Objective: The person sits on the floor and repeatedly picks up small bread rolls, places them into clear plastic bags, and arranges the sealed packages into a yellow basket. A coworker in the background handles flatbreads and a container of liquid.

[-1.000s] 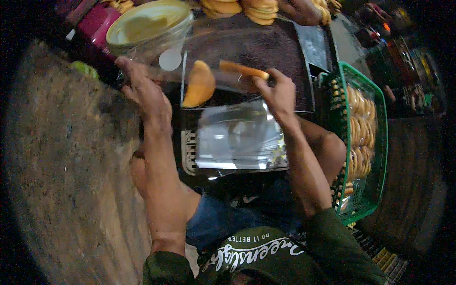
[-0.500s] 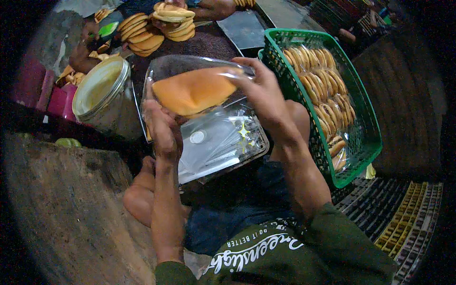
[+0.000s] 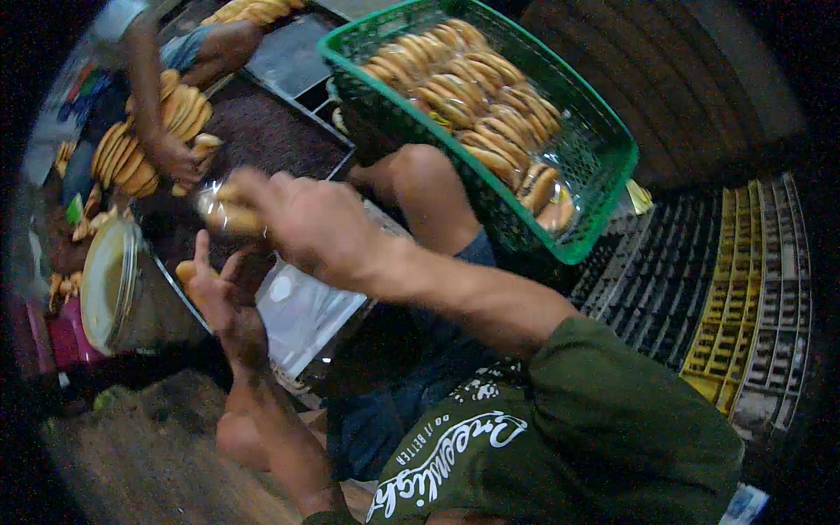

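My right hand (image 3: 319, 223) is closed on a bread bun (image 3: 232, 213) in a clear plastic bag, lifted above the dark tray; motion blurs the fingertips and the bun. Just below it, my left hand (image 3: 229, 302) holds nothing, its fingers spread and its index finger pointing up. A bit of another bun (image 3: 185, 272) shows beside the left fingers, partly hidden. Under both hands lies a stack of clear plastic bags (image 3: 306, 317) with a white round mark.
A green basket (image 3: 577, 254) of bagged buns (image 3: 490, 96) stands to the right. At the left are a pale bucket (image 3: 109, 289) and stacked buns (image 3: 127, 157). Across the dark tray (image 3: 271, 131), a co-worker's hand (image 3: 179, 164) reaches toward the buns. Plastic crates (image 3: 691, 289) lie at right.
The view has swung right. Both hands held the bagged bun before; my left hand has let go, and the bun is now in my right hand. A co-worker's arm now reaches in.
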Tool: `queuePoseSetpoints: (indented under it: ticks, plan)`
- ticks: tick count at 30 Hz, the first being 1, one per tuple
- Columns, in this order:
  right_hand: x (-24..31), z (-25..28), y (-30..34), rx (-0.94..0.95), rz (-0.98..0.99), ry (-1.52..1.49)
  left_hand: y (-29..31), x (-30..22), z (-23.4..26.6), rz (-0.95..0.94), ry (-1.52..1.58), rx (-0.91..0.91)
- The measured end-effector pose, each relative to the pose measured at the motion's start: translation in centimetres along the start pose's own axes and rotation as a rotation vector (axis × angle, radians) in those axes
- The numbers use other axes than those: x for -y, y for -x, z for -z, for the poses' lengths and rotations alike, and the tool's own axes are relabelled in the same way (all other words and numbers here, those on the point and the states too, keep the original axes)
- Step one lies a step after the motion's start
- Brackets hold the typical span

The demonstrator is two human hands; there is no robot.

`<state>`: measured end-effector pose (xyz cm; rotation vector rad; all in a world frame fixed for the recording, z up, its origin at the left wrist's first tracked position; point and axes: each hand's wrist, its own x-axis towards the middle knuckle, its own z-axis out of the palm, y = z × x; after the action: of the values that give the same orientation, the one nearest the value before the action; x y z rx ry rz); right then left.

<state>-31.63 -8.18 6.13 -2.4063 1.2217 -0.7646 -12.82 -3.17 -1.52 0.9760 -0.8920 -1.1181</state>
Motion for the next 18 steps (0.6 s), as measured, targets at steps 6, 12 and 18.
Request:
queuePoseSetpoints:
  ticks: [6, 12, 18]
  plan:
    - [-14.2, 17.5, 6.5, -0.376, -0.246, 0.355, -0.6, 2.8, 6.1, 0.593, -0.638, 0.103]
    - [-34.5, 21.9, 17.4, -0.089, -1.216, 0.788, -0.3, 7.5, 3.0, 0.561, -1.378, 0.347]
    - [-33.3, 22.7, 17.4, -0.056, -1.168, 0.813, -0.7, 8.6, 3.8, 0.475, -1.480, 0.384]
